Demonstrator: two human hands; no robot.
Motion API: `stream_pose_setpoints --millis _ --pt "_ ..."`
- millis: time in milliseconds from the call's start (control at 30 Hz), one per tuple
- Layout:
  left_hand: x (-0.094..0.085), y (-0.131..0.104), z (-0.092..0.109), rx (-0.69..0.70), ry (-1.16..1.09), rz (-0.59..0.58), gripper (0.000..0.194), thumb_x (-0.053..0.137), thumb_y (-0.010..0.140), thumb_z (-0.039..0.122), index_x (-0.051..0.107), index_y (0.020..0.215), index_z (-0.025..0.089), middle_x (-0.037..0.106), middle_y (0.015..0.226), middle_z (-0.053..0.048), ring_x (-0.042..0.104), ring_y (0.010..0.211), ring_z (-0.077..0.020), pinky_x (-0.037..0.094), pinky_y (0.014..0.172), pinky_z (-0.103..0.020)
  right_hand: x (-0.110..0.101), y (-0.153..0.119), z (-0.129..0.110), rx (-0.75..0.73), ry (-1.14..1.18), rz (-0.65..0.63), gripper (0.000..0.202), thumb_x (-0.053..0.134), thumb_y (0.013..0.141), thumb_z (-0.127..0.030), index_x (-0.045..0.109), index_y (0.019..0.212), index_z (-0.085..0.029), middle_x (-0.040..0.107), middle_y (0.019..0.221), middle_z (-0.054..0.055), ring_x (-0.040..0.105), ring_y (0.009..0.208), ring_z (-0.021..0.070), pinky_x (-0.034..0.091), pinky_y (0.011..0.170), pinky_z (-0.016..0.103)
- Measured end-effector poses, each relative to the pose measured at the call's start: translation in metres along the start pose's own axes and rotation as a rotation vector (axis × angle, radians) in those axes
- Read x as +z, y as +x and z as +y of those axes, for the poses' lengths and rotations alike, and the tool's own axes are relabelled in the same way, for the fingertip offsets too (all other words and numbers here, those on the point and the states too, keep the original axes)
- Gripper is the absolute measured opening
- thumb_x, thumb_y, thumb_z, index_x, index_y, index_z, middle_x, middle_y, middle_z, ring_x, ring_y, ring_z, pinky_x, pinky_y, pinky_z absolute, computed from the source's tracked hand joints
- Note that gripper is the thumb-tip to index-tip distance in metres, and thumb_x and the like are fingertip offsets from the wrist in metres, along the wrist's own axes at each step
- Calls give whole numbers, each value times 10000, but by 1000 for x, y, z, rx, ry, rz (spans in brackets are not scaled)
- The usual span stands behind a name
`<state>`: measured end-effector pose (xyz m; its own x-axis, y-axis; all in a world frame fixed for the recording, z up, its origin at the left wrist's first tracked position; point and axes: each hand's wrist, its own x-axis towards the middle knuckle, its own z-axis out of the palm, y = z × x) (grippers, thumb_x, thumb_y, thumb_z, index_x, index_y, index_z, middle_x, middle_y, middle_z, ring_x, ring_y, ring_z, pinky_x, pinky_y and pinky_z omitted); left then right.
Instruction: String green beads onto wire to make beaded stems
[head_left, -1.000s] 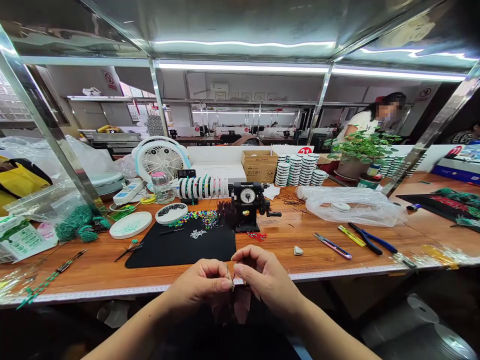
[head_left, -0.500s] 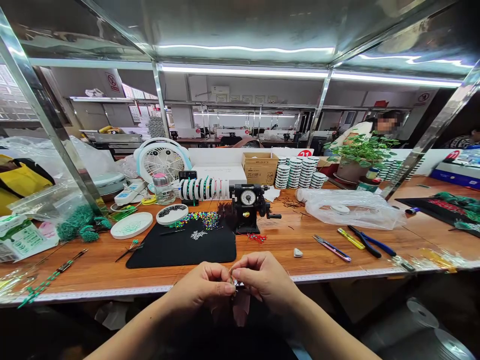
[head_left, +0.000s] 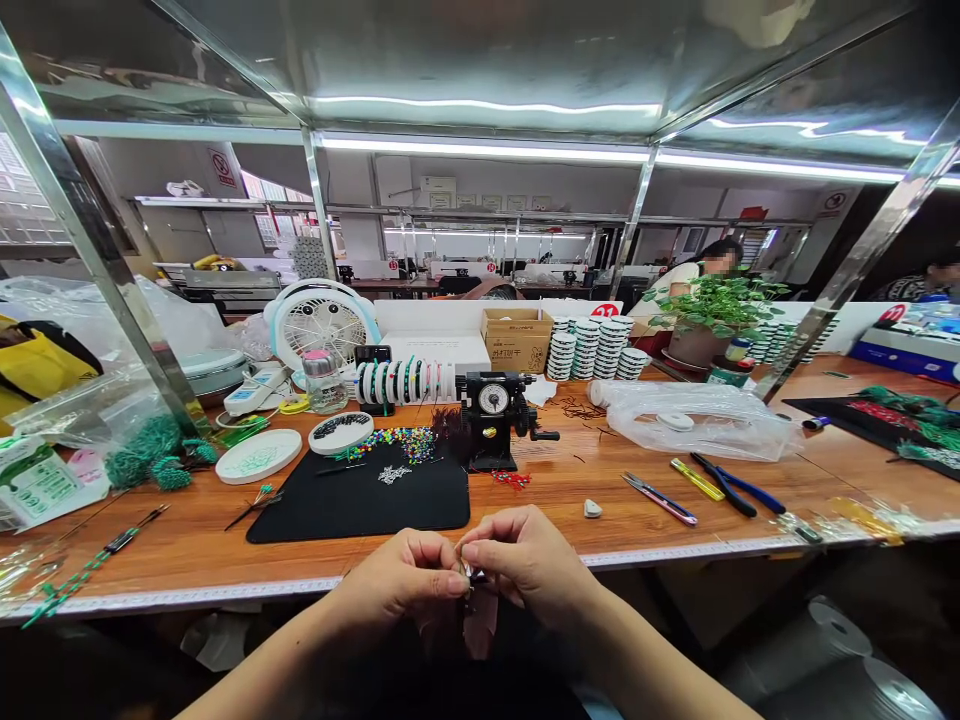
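Just past the near edge of the bench, my left hand [head_left: 409, 575] is closed, thumb and index finger pinched on a thin cord [head_left: 466, 571]. Facing it, my right hand [head_left: 517, 552] pinches the same cord, its fingertips almost touching the left ones. Something small, dark and shiny shows between the fingers, too small to name. Beyond the hands lies a black mat [head_left: 360, 510] with colored beads [head_left: 397, 443] and a little heap of silvery pieces [head_left: 394, 474]. A black hand-cranked winding machine [head_left: 491, 420] carrying white spools [head_left: 405, 382] stands behind.
Nippers [head_left: 660, 500], a yellow-handled tool [head_left: 697, 480] and blue-handled pliers [head_left: 739, 487] lie at right. White dishes [head_left: 259, 456], a fan [head_left: 324, 325] and a jar [head_left: 322, 382] are at left. Stacked spools [head_left: 592, 345] and a potted plant [head_left: 697, 320] stand behind; a person leans there.
The view has shifted slightly, so the bench items sit a little further left. Both hands keep their pinch in nearly the same place. The person behind the plant has moved left and lower.
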<state>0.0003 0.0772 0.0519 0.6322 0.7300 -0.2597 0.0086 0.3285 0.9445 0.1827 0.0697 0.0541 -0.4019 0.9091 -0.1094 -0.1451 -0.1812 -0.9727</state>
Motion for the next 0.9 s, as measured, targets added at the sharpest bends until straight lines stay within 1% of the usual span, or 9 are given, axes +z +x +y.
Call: stream_pose_setpoints --millis 133,200,367,500,600,667,767,900 --pt "4 -3 8 -21 15 8 252 737 676 328 572 682 138 596 616 1 501 473 -99 358 512 -244 -1 -2 -4 17 -67 41 190 684 676 -311 676 725 -128 530 473 -41 362 367 44 239 380 183" --pt "5 -4 9 -13 16 10 256 743 668 329 573 673 138 593 611 0 500 471 -100 357 504 -243 0 -3 -6 21 -89 50 202 674 685 -318 680 747 -125 531 474 -41 338 346 39 213 354 180" --pt "2 -3 3 -16 13 9 266 744 666 337 562 662 143 588 588 2 517 474 -115 361 507 -246 1 -2 -4 -6 -125 59 230 696 669 -328 699 737 -109 573 530 -13 387 404 44 258 395 181" --pt "-2 0 -1 28 35 11 251 741 675 331 581 671 136 605 639 -11 517 525 -113 352 517 -236 1 -2 -1 -1 -71 61 242 710 650 -335 700 731 -108 604 573 8 416 442 57 271 422 190" --pt "-1 0 1 30 66 28 265 749 663 342 590 662 130 602 658 -12 501 548 -108 343 522 -230 1 -2 -1 -9 -50 61 208 704 646 -311 695 696 -109 585 536 -4 399 424 54 263 421 193" --pt "1 -1 5 19 90 45 284 751 652 365 585 654 134 587 628 2 486 531 -105 339 520 -232 0 -4 -3 -25 -49 70 171 693 641 -278 693 675 -110 591 544 -1 420 444 62 276 437 197" --pt "2 -2 8 44 158 89 297 748 649 380 577 646 137 577 615 6 484 555 -111 341 535 -232 0 -6 -6 -58 -125 109 120 648 656 -231 686 662 -118 588 536 -7 429 454 70 296 454 204" --pt "6 -2 8 97 328 154 283 701 692 388 577 663 135 568 618 0 476 585 -122 338 549 -233 4 -9 -7 -141 -315 184 74 603 669 -182 648 643 -130 590 567 -9 478 516 96 360 510 216"
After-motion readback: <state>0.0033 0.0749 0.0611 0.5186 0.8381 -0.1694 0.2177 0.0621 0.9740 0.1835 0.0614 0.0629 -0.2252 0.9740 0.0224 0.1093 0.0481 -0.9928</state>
